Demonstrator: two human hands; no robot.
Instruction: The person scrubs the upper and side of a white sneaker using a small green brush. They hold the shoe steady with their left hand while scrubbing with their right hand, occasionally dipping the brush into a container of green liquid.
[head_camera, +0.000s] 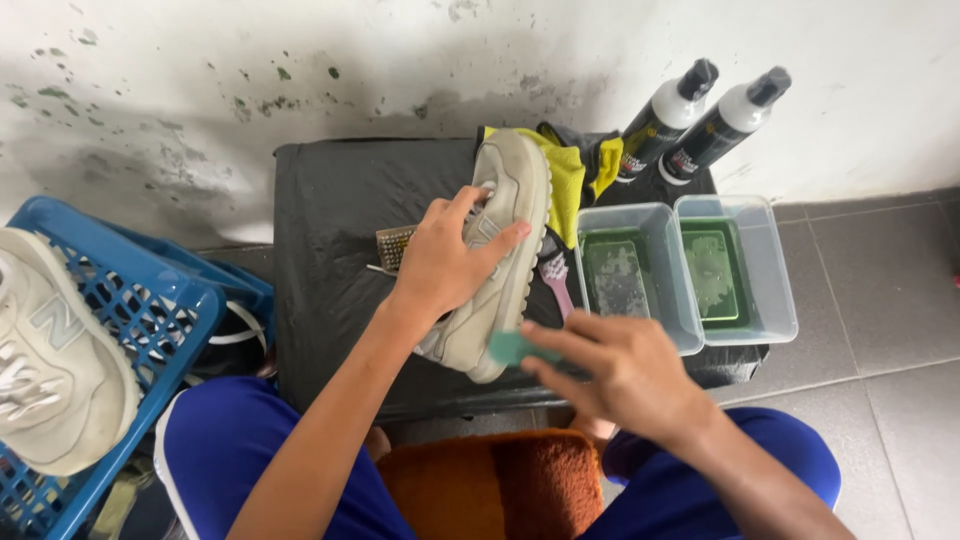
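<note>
My left hand (450, 262) grips a beige sneaker (505, 215) across its upper, holding it tilted on its side over a black-covered low table (330, 220). My right hand (610, 370) pinches a small teal sponge or pad (510, 346) against the sneaker's heel end. A pink-handled brush (557, 280) lies on the table just right of the shoe, and a wire-bristle brush (393, 247) lies partly hidden behind my left hand.
Two clear plastic tubs (640, 265) (735, 265) with greenish liquid stand at the table's right. Two black-and-white bottles (665, 120) (722, 125) lean on the wall behind. A yellow cloth (565, 175) lies under the shoe. A blue crate (130, 300) at left carries another beige sneaker (50, 360).
</note>
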